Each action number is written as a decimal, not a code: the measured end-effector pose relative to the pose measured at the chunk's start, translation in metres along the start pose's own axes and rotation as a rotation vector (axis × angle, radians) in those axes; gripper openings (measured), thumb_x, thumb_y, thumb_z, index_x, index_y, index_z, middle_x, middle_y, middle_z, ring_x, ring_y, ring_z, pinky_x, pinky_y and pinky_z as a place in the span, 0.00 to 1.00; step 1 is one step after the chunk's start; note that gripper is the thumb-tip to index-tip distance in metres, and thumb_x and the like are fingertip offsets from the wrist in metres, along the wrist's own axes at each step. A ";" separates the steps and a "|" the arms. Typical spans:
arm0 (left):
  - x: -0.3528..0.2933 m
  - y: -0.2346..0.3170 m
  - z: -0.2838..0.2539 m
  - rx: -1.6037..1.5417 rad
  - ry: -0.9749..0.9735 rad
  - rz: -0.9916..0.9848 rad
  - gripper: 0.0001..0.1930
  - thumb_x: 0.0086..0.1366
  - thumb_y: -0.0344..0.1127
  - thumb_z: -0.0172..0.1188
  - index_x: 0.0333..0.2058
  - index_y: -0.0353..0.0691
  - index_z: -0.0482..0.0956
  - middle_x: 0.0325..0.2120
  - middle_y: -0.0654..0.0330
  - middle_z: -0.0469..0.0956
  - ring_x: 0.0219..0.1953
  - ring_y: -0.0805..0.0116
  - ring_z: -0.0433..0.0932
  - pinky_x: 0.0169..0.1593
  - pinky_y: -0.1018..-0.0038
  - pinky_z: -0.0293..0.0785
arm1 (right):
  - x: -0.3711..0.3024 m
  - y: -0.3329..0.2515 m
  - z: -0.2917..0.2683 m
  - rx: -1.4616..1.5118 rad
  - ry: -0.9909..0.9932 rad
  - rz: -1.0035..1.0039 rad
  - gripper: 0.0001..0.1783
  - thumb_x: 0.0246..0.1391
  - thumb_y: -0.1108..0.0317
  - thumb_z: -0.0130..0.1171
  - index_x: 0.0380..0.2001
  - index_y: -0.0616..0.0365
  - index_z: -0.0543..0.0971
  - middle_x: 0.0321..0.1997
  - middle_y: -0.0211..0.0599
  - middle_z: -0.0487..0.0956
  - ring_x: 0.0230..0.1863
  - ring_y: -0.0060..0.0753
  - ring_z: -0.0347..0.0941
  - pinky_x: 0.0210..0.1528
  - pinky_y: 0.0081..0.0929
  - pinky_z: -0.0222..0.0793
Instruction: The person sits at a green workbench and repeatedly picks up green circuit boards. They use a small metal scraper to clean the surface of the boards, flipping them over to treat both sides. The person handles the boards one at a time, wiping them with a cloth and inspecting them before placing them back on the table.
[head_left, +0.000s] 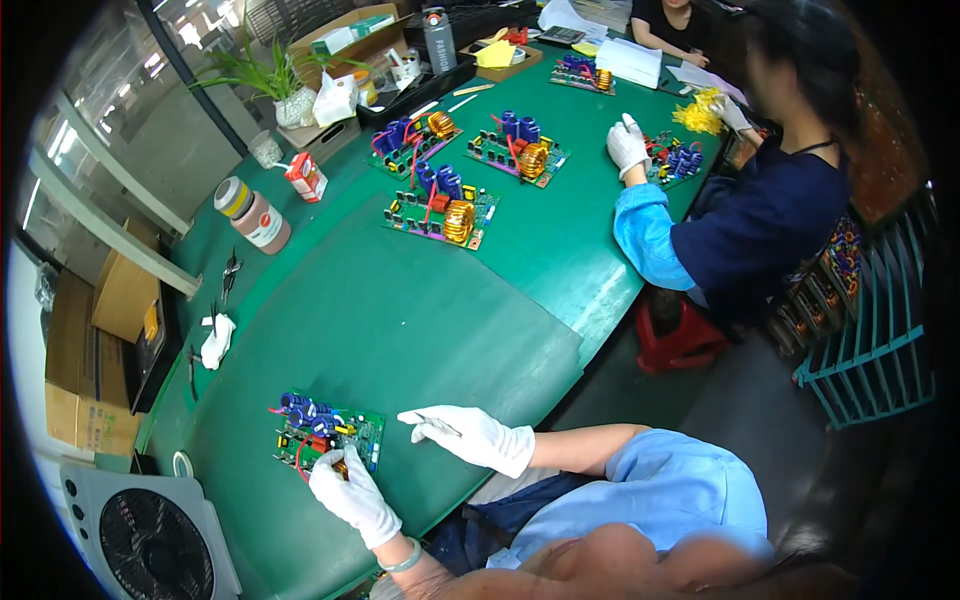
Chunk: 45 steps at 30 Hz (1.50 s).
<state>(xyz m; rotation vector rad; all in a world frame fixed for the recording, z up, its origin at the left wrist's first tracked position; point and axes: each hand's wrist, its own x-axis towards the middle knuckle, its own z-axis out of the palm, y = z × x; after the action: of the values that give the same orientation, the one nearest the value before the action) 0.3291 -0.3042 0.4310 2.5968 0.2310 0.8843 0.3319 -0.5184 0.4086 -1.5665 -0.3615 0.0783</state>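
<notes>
The gloved hands are apart. The left hand (355,497) touches the near edge of one circuit board (352,426); whether it grips, I cannot tell. The right hand (470,438) is just right of that board, its hold unclear. Farther along the worktop (400,310) sit three more boards (430,215), a fifth board (583,76) beyond, and a sixth board (677,162) beside a co-worker's glove (628,147).

Vertical lettering (441,52) on grey bottle (439,38); label (267,229) on pink bottle (250,211) too small to read.
</notes>
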 end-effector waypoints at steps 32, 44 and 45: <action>-0.001 -0.005 -0.048 0.015 -0.163 0.255 0.23 0.70 0.39 0.54 0.61 0.39 0.70 0.60 0.48 0.69 0.63 0.50 0.63 0.68 0.58 0.52 | 0.082 -0.006 0.004 -0.176 -0.495 0.022 0.19 0.61 0.51 0.56 0.38 0.56 0.82 0.29 0.37 0.79 0.28 0.33 0.73 0.34 0.32 0.69; -0.053 0.005 -0.077 -1.155 -0.163 -0.131 0.07 0.64 0.23 0.56 0.36 0.35 0.83 0.35 0.55 0.84 0.42 0.60 0.81 0.56 0.62 0.71 | 0.080 -0.006 -0.007 0.582 -0.502 0.448 0.18 0.58 0.55 0.54 0.28 0.61 0.78 0.26 0.33 0.76 0.16 0.15 0.58 0.15 0.15 0.51; -0.059 0.003 -0.082 -1.197 -0.142 -0.250 0.07 0.63 0.23 0.56 0.35 0.35 0.83 0.33 0.55 0.84 0.42 0.59 0.81 0.56 0.61 0.70 | 0.080 -0.010 -0.008 0.569 -0.480 0.470 0.18 0.57 0.56 0.54 0.27 0.62 0.78 0.24 0.32 0.73 0.15 0.15 0.57 0.15 0.15 0.51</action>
<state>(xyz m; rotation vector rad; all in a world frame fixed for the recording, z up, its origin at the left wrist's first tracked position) 0.2324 -0.2982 0.4592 1.4561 -0.0313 0.4851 0.4082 -0.5044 0.4329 -1.0229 -0.2991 0.8592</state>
